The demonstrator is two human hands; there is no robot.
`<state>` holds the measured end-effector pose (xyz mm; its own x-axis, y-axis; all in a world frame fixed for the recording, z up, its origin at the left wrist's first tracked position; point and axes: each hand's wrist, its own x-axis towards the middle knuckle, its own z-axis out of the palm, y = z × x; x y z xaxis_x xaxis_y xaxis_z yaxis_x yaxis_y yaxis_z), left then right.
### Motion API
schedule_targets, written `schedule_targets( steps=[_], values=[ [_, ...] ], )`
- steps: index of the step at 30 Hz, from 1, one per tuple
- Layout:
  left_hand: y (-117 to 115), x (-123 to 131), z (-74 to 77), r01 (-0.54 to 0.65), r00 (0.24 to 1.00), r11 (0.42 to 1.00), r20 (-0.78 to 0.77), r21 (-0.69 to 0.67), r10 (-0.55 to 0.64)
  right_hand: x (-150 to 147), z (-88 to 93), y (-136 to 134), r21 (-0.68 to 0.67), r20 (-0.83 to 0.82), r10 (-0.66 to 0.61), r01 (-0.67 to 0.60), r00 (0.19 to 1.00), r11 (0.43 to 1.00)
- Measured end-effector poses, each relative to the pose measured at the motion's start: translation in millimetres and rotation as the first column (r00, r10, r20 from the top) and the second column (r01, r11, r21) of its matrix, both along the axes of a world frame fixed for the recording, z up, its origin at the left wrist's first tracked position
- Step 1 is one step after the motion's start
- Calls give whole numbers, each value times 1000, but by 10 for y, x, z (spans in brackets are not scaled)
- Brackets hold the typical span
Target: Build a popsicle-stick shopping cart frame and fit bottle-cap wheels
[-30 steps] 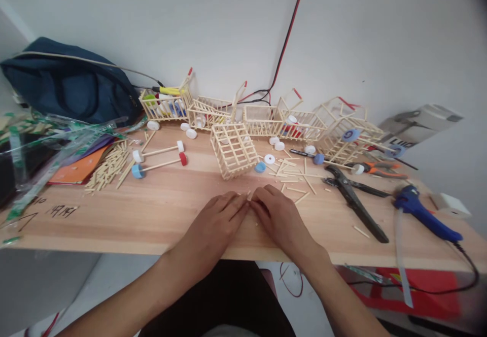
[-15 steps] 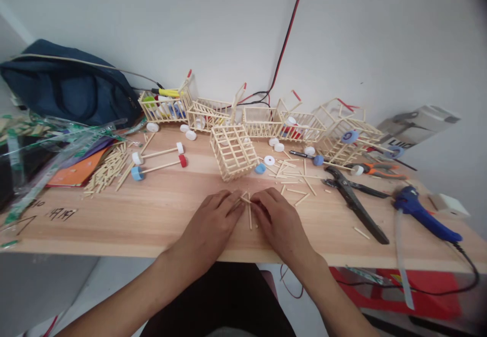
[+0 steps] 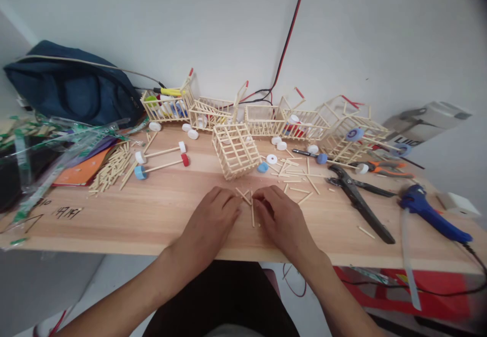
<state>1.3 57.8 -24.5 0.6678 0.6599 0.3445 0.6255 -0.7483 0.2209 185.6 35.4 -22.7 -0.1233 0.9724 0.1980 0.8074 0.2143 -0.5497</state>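
My left hand [image 3: 213, 220] rests near the front of the table, fingers bent and held together. Whether anything is in its fingertips is hidden. Beside them a short wooden stick [image 3: 243, 196] lies at a slant. My right hand [image 3: 279, 219] has its fingers curled at the upper end of another wooden stick [image 3: 253, 216], which points towards me. The two sticks come close at an angle between my hands. Just beyond stands a small basket of glued sticks [image 3: 236, 150], tilted on the tabletop.
Several stick carts [image 3: 264, 120] line the wall. Left are loose sticks [image 3: 112, 167] and axles with cap wheels [image 3: 163, 165]. Right are scattered sticks [image 3: 291, 167], a black-handled cutter [image 3: 359, 205], orange-handled pliers [image 3: 388, 168] and a blue glue gun [image 3: 433, 215]. A blue bag [image 3: 72, 86] sits back left.
My left fingers have drawn slightly away from the slanted stick, which now shows more fully and leans the other way. My right hand stays by the upright-pointing stick. The view has shifted slightly.
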Motion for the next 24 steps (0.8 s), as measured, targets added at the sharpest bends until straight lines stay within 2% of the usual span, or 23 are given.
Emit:
schedule_targets(
  steps=[3,7,14,20,24],
  values=[
    [70,14,104,-47,999,995,-1,-86,47,37,-1,7,1,-35,-11,11,999,1000],
    [139,63,206,-75,992,981,-116,-180,55,58,-15,-18,11,-26,-22,22,999,1000],
    [166,97,159,-147,977,983,-170,-109,127,-34,-4,-106,-29,95,-77,80,992,996],
    [154,-76,141,-345,910,939,-249,-16,330,-79,8,-84,-27,175,-84,90,981,996],
    [56,-39,139,-352,923,936,-174,-26,343,-76,-8,-82,-17,209,-84,90,974,996]
  ],
)
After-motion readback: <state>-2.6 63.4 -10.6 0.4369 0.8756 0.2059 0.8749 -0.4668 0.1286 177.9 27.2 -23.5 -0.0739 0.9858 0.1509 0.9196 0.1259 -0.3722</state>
